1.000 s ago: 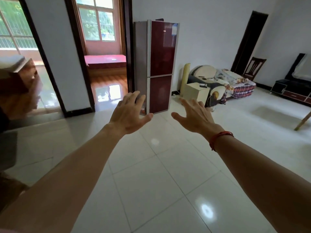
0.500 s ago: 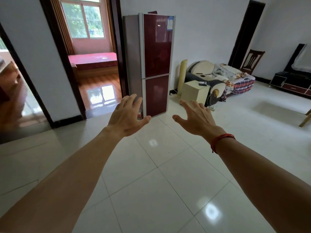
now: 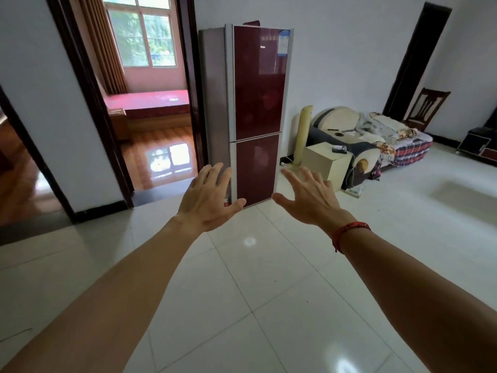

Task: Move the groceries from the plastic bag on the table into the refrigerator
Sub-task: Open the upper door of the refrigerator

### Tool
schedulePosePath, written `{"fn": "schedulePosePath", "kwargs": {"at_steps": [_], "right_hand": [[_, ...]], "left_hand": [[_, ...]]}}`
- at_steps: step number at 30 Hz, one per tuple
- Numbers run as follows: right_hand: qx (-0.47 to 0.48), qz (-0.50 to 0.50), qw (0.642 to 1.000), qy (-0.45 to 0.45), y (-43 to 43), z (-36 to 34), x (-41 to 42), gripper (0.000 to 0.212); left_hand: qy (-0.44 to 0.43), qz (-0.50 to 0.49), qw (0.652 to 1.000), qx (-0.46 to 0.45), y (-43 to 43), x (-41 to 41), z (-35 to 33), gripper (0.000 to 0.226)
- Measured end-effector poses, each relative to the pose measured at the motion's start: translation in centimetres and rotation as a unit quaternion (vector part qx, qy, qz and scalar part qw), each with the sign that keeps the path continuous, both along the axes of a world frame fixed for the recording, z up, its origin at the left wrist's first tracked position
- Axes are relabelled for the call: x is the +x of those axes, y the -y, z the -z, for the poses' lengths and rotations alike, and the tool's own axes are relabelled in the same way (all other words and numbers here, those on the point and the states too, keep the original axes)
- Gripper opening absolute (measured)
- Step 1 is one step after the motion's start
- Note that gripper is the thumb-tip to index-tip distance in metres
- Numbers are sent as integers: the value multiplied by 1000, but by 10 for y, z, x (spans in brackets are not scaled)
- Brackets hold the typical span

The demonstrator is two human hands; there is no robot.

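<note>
A tall dark-red two-door refrigerator (image 3: 258, 84) stands against the far wall, both doors shut. My left hand (image 3: 207, 200) and my right hand (image 3: 309, 200) are stretched out in front of me, fingers spread and empty, well short of the refrigerator. A red cord is tied round my right wrist. No plastic bag, table or groceries appear in this view.
White tiled floor (image 3: 269, 278) lies between me and the refrigerator. A doorway (image 3: 150, 109) left of it opens onto a room with a red bed. Right of it stand a cream cabinet (image 3: 326, 162), a cluttered sofa (image 3: 376, 138) and a wooden chair (image 3: 427, 106).
The view has swung left and moved nearer the refrigerator, which now looks larger and more central. Both hands stay outstretched and empty.
</note>
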State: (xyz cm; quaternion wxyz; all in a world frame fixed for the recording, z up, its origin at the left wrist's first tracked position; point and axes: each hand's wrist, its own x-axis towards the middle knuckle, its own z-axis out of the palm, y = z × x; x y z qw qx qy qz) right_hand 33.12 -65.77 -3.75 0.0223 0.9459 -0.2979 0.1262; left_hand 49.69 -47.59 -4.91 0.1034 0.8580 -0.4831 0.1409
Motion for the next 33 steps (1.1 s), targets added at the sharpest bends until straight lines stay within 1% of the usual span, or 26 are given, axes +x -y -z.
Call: {"fn": "schedulePosePath", "kwargs": {"at_steps": [6, 8, 14, 23, 28, 33], "right_hand": [[11, -11, 1000, -10, 71, 2, 65, 77], [17, -10, 1000, -9, 94, 3, 86, 76], [20, -6, 1000, -2, 158, 7, 157, 76], [18, 14, 1000, -20, 253, 12, 300, 75], [19, 22, 999, -19, 300, 9, 358, 75], [16, 24, 999, -20, 346, 8, 414, 76]], "left_hand": [[-6, -17, 1000, -9, 69, 67, 1, 93], [-3, -22, 1000, 0, 92, 89, 0, 92], [9, -32, 999, 11, 157, 162, 9, 103], [18, -13, 1000, 11, 258, 318, 23, 88], [15, -7, 1000, 11, 301, 381, 16, 95], [11, -5, 1000, 15, 342, 433, 19, 98]]}}
